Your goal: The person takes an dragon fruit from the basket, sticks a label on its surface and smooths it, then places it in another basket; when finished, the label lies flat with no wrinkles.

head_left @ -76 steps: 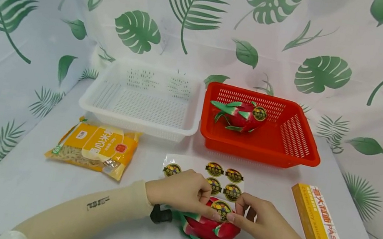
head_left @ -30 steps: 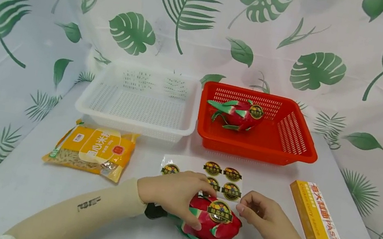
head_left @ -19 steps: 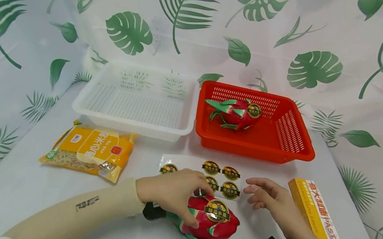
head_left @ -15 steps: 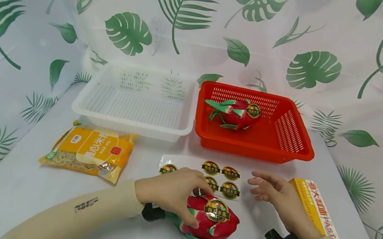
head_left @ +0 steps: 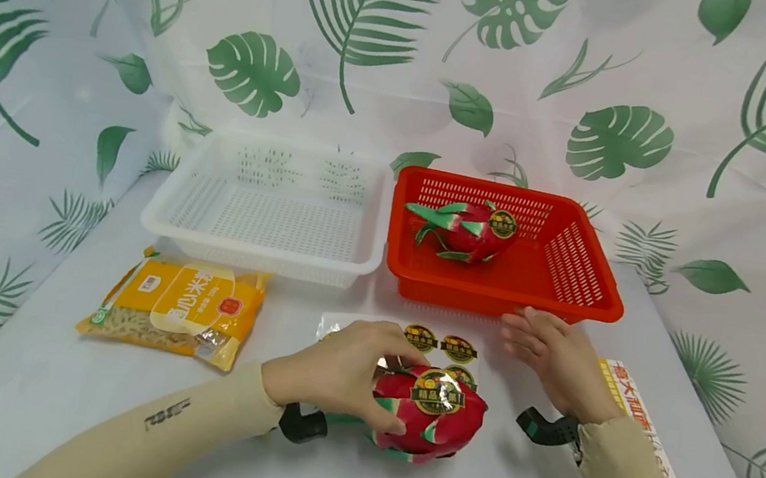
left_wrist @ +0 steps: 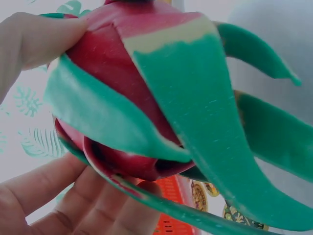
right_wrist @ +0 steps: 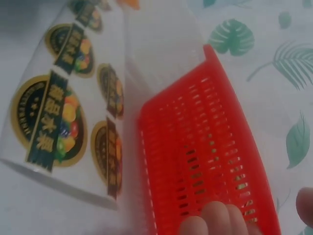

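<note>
My left hand (head_left: 345,372) grips a red dragon fruit (head_left: 460,434) from its left side, thumb in front and fingers behind. A round black-and-gold sticker (head_left: 437,392) sits on the fruit's upper side. In the left wrist view, the dragon fruit (left_wrist: 146,93) fills much of the picture, its green leaf tips pointing right. My right hand (head_left: 556,361) holds nothing; its fingers are extended near the front wall of the red basket (head_left: 494,302). Another stickered dragon fruit (head_left: 467,236) lies inside that basket. Partly hidden behind the held fruit is a sticker sheet (head_left: 339,321).
Left of the red basket stands a white perforated basket (head_left: 259,250). A yellow bag of noodles (head_left: 182,303) lies in front of it. On the right a pasta box (head_left: 639,409) lies partly beneath the right forearm. A leaf-print cloth (head_left: 386,37) hangs behind.
Earlier both hands were at the sticker on the fruit. The right hand has let go and moved away toward the red basket. The left hand has shifted the fruit slightly up and away.
</note>
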A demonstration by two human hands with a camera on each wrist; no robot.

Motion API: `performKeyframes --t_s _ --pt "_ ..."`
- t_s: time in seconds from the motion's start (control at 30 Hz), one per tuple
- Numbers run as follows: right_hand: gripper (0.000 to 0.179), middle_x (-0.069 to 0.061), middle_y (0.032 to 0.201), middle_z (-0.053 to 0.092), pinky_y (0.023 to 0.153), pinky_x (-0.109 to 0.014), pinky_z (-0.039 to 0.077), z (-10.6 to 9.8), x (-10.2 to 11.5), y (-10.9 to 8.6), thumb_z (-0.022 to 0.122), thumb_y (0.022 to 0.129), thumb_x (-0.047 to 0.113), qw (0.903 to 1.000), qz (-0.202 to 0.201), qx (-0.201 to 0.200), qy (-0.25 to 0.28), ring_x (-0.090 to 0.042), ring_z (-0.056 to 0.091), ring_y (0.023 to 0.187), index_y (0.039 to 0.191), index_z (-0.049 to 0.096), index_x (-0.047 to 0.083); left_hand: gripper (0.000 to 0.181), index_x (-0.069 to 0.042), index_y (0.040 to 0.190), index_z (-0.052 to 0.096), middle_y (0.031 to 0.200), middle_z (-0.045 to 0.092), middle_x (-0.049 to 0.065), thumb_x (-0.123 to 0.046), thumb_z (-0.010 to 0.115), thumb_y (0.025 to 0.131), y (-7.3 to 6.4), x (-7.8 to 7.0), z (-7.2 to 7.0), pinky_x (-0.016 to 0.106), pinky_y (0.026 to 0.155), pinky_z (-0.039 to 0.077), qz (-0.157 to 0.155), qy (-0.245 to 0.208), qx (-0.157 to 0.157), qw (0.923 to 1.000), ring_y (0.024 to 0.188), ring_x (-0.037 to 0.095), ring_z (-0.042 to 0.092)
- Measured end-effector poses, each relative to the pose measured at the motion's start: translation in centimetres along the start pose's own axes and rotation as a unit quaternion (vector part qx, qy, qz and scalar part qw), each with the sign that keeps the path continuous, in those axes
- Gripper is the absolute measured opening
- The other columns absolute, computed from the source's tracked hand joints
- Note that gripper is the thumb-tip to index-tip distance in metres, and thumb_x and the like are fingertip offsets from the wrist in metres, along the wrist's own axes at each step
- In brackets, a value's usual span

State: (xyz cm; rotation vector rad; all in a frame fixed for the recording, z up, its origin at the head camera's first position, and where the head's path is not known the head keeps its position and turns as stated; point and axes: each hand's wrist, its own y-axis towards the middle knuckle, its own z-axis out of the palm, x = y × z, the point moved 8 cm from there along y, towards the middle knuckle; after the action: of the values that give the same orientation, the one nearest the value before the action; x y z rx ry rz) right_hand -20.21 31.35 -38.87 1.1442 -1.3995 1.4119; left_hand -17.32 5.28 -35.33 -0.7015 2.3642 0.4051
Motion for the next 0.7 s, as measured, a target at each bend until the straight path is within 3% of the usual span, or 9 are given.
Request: performKeyframes --t_s 0.17,0.37,0.7 --pt "0.051 0.01 0.105 0.078 0.093 -0.023 0.061 0.1 -0.4 0.9 0.056 0.106 0.04 0.9957 0.019 -0.024 0.087 -0.007 0.076 0.098 0.141 0.047 0.004 0.064 -0.016 0.132 0.069 0.117 0.071 -0.005 -0.034 0.092 0.075 0.1 0.3 -0.7 0.023 0.084 0.06 -0.008 -0.021 -0.021 0.9995 0.1 0.007 0.064" --pt "0.032 0.004 0.103 0.081 0.092 -0.025 0.062 0.5 -0.7 1.6 0.065 0.1 0.039 0.978 0.041 -0.042 0.2 -0.012 0.078 0.098 0.123 0.064 0.017 0.067 -0.017 0.136 0.067 0.12 0.067 -0.004 -0.036 0.092 0.077 0.2 1.2 -1.4 0.027 0.087 0.062 -0.039 -0.037 -0.036 0.9979 0.104 0.009 0.063" --pt "0.022 0.002 0.096 0.082 0.087 -0.024 0.062 0.7 -1.0 1.6 0.074 0.095 0.032 0.9525 0.057 -0.068 0.291 -0.012 0.079 0.092 0.111 0.073 0.016 0.067 -0.014 0.138 0.064 0.12 0.065 -0.002 -0.031 0.091 0.079 1.0 2.3 -2.4 0.033 0.088 0.063 -0.041 -0.072 -0.064 0.9945 0.106 0.011 0.061"
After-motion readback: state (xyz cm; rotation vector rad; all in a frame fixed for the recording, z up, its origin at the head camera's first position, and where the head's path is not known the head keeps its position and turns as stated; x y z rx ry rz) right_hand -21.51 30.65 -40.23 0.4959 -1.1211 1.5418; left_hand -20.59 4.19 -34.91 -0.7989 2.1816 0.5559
